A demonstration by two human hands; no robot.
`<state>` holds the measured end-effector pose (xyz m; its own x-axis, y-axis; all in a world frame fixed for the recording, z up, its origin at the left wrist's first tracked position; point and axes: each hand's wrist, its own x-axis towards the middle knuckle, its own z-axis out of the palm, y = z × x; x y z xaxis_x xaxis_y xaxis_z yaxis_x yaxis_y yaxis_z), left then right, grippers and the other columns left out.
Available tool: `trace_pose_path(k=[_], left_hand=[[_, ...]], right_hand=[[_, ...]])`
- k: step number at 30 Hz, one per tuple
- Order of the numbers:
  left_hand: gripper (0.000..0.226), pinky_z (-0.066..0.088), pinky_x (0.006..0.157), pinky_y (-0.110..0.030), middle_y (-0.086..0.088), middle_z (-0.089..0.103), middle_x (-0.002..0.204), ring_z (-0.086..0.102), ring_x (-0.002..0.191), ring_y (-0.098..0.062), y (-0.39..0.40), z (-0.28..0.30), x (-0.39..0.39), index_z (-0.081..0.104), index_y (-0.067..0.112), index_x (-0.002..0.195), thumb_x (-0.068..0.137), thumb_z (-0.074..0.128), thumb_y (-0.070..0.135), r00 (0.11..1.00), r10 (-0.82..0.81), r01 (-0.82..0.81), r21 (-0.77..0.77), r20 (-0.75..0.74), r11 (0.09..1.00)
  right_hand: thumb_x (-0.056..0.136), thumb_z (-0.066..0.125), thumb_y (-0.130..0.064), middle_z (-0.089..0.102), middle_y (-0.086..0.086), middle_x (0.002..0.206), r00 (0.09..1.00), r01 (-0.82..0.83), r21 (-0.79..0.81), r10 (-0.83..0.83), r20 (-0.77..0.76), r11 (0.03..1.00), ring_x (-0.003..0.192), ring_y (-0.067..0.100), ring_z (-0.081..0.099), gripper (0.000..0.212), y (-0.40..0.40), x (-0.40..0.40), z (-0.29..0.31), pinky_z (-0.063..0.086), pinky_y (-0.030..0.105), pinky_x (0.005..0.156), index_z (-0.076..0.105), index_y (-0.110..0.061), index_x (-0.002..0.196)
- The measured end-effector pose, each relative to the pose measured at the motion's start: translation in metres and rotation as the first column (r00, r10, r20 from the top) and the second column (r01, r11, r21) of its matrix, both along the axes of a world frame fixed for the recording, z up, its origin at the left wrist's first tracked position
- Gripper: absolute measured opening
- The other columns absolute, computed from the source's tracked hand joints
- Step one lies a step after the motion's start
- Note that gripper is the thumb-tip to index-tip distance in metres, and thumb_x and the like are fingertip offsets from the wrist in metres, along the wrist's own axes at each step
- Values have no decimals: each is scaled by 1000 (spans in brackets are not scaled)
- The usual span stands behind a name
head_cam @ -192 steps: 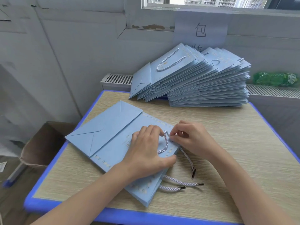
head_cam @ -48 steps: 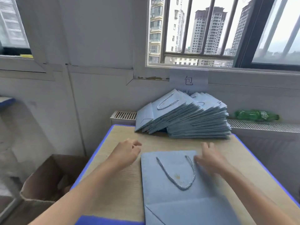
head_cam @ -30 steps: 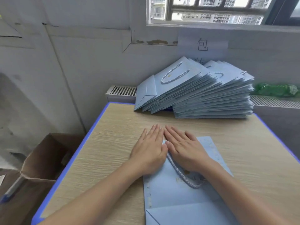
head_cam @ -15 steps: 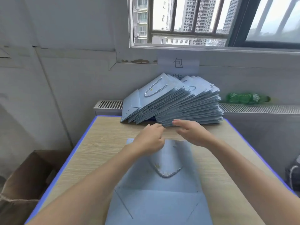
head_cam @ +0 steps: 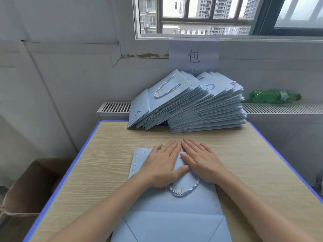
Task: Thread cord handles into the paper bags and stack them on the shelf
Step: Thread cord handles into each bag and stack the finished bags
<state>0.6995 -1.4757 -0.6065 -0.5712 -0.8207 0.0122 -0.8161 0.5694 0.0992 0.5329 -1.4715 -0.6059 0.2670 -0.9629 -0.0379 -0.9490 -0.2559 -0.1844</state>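
Both the left hand [head_cam: 161, 167] and the right hand [head_cam: 201, 165] lie flat with straight fingers, holding nothing, pressing the flat light-blue paper bag [head_cam: 174, 205] under them on the table [head_cam: 104, 163]; I think pushing evenly outward flattens it best for stacking.

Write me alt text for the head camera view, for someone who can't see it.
Two bare hands, left hand and right hand, press flat on a light blue paper bag with a white twisted cord handle, lying on a wood-grain table with blue edging. Behind them leans a pile of finished light blue bags under a window.
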Motion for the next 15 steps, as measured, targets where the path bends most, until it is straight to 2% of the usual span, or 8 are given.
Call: trace_pose_path(k=[3,6,7,9,10,11,13,15], left_hand=[[81,6,111,-24,6,25,155,18,142,-8,3,6,3,27,22,147,77,29,64,978,-10,17,32,-210,999],[71,17,100,-20,4,44,136,35,129,-12,9,15,9,44,21,137,78,52,60,945,6,26,95,-328,995],[62,20,99,-21,1,46,130,37,125,-14,11,18,11,46,20,134,82,62,50,935,9,41,133,-354,990],[53,27,97,-23,-1,46,119,38,117,-15,15,23,21,50,16,125,81,72,33,927,2,84,212,-374,974],[50,29,93,-21,1,45,114,38,112,-13,17,26,29,51,16,119,78,75,31,926,-7,102,233,-378,967],[49,30,86,-16,5,43,108,38,106,-11,18,29,36,50,18,110,73,77,35,926,-13,110,236,-378,966],[49,28,75,-10,14,38,95,37,94,-6,16,43,48,44,25,97,61,68,47,929,-12,96,209,-371,973],[50,26,75,-14,14,38,94,38,93,-7,3,63,55,44,26,95,56,62,51,946,-31,69,108,-322,992]], right_hand=[[100,24,-44,11,-12,157,996,25,-60,-20,90,998,143,1,5,51,1,0,1,1,27,115,22,-28,148],[99,34,-42,27,-4,154,988,20,-89,-6,156,996,142,7,18,45,7,3,3,11,28,114,41,-26,140],[98,38,-41,38,0,148,983,14,-95,4,182,995,139,12,28,42,10,4,6,20,30,112,51,-23,133],[92,42,-45,62,5,116,980,-29,-113,51,194,993,111,19,52,44,15,8,15,38,31,90,67,-12,105],[89,44,-47,64,3,98,982,-71,-111,89,167,991,95,20,55,45,18,11,22,40,32,78,67,-9,94],[85,47,-46,64,3,92,981,-112,-93,125,151,989,88,21,55,42,20,13,29,41,33,73,66,-9,91],[76,52,-45,64,0,92,965,-166,-8,164,206,986,86,18,55,38,20,19,47,43,33,74,63,-15,98],[75,62,-41,60,-2,90,921,-186,32,163,353,982,83,13,52,29,12,24,68,43,29,71,59,-21,96]])
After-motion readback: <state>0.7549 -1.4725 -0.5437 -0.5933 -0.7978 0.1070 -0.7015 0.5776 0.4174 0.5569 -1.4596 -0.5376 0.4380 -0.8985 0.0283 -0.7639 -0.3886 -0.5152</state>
